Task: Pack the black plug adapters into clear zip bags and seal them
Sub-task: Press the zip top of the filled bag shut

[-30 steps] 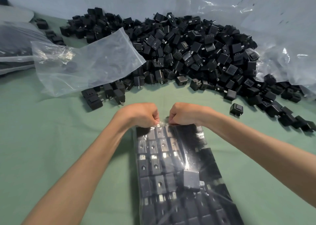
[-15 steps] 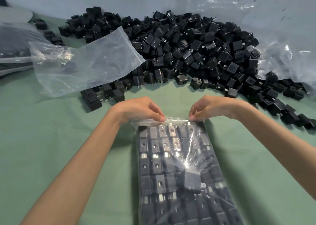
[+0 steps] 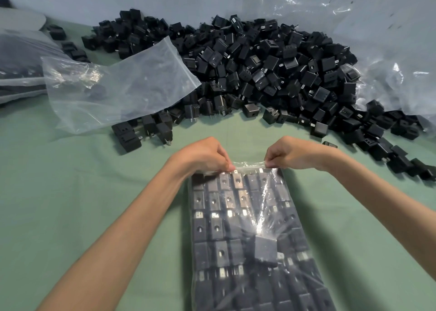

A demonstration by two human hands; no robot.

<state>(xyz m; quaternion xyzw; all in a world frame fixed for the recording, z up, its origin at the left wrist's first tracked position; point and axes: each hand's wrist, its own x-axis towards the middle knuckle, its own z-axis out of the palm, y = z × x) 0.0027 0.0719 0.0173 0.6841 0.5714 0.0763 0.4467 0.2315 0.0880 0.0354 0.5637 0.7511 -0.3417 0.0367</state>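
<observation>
A clear zip bag (image 3: 253, 240) packed with rows of black plug adapters lies on the green cloth in front of me, its zip edge pointing away. My left hand (image 3: 203, 155) pinches the left end of that zip edge. My right hand (image 3: 295, 152) pinches the right end. A short stretch of the zip strip (image 3: 250, 164) shows between my fingertips. One adapter lies loose on top of the rows inside the bag. A large heap of loose black adapters (image 3: 259, 70) covers the far side of the cloth.
An empty clear zip bag (image 3: 118, 91) lies at the left, partly over the heap. Filled bags (image 3: 18, 70) sit at the far left edge. Crumpled clear plastic (image 3: 389, 51) rises at the right. A few stray adapters (image 3: 127, 136) lie near my left hand.
My hands were fists close together at the middle of the zip edge a second ago. They have since slid apart to its two ends, fingers now pinching.
</observation>
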